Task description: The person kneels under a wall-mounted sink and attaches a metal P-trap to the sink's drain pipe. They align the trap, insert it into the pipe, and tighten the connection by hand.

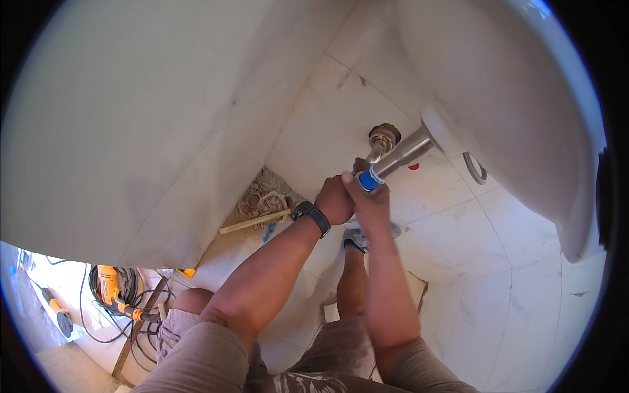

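A metal drain pipe (406,152) slants down from the underside of a white basin (504,92). Blue tape or a blue band (369,179) rings its lower end, with a pale edge above it. Just below that band my right hand (371,204) is closed around the pipework. My left hand (335,200), with a dark watch on its wrist, is closed right beside it, where a second metal pipe (377,152) meets my fingers. That pipe leads to a round fitting (385,134) at the tiled wall. My hands hide the joint between the pipes.
Rubble (265,187) and a wooden strip (254,221) lie in the corner at left. A yellow power tool (113,291) with coiled black cable and an angle grinder (59,313) are at lower left. A pale ring (474,168) shows by the basin. My shoe (357,239) is below my hands.
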Demonstrator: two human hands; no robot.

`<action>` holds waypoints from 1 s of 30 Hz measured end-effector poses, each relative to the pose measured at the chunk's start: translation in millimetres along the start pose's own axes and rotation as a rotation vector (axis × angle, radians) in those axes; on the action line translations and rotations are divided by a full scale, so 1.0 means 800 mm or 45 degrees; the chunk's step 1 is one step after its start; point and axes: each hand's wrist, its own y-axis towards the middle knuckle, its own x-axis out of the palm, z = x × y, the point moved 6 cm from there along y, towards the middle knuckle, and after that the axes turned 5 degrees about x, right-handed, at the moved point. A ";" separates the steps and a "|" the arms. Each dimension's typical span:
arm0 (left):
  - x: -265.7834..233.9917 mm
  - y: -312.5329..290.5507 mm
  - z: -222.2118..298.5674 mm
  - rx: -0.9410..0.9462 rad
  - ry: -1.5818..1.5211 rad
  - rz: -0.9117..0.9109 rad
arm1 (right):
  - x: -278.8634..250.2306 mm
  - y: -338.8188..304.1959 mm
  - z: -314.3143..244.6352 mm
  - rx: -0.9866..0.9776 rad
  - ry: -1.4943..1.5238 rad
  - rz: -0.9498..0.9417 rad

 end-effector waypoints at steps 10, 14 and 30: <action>0.000 -0.005 -0.003 -0.144 -0.059 0.017 | 0.004 0.029 -0.010 -0.128 0.269 -0.680; -0.001 -0.001 0.003 0.032 0.019 -0.043 | 0.013 0.005 0.004 -0.090 0.186 -0.029; 0.002 -0.001 -0.004 -0.049 -0.004 0.000 | 0.004 0.026 -0.008 -0.109 0.228 -0.665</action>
